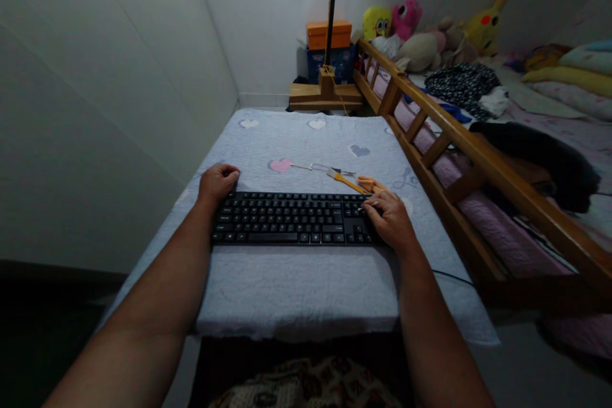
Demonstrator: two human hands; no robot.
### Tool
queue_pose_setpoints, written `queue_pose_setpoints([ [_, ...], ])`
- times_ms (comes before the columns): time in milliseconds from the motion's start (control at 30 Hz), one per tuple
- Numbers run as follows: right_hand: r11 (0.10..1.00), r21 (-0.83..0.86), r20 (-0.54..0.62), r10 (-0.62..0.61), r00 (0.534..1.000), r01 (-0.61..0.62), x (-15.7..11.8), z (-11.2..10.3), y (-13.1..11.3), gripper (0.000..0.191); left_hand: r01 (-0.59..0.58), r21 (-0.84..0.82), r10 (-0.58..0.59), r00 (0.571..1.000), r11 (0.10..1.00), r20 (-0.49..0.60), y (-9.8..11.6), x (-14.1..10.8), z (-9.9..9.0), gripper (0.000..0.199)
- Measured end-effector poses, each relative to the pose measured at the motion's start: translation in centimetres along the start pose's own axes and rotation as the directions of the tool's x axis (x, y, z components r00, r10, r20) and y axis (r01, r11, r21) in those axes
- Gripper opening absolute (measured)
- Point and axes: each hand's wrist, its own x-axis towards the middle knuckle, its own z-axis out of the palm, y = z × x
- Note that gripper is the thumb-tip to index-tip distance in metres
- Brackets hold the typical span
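A person's two bare hands worked over a full-size black plastic keyboard (287, 211), its rows of small square keys lying flat across the middle of a table dressed in a pale blue-grey quilted cloth (296, 284). The right hand (391, 218) was poised above the number keys, thumb and fingertips pinched together on a slim white stick (370, 205) no thicker than a straw. The left hand (217, 182) sat at the keyboard's upper left corner, fingers curled together; from where I stood, I could not tell whether they gripped the edge.

Just beyond the keys lay a flat brush with a yellow handle and pale bristles (348, 182), slanting toward a crumpled, soft orange cloth (369, 183) by the right hand. Near the brush stretched a thin, bent metal tool (313, 168), one end reaching a pink heart (281, 166) on the puckered fabric. A thin black cord (452, 276) trailed over the cloth on the right, below the smooth, slatted wooden bed rail (430, 102). Plush toys crowded the far end of the bed, a square yellow one (377, 23) beside a rounded pink one (406, 19).
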Motion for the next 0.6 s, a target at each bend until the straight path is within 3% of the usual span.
queue_pose_setpoints([
  [600,0.999,-0.033,-0.049,0.016,0.999,-0.018,0.00,-0.39,-0.08,0.020,-0.012,0.019,0.012,1.000,1.000,0.004,-0.31,0.15,0.03,0.016],
])
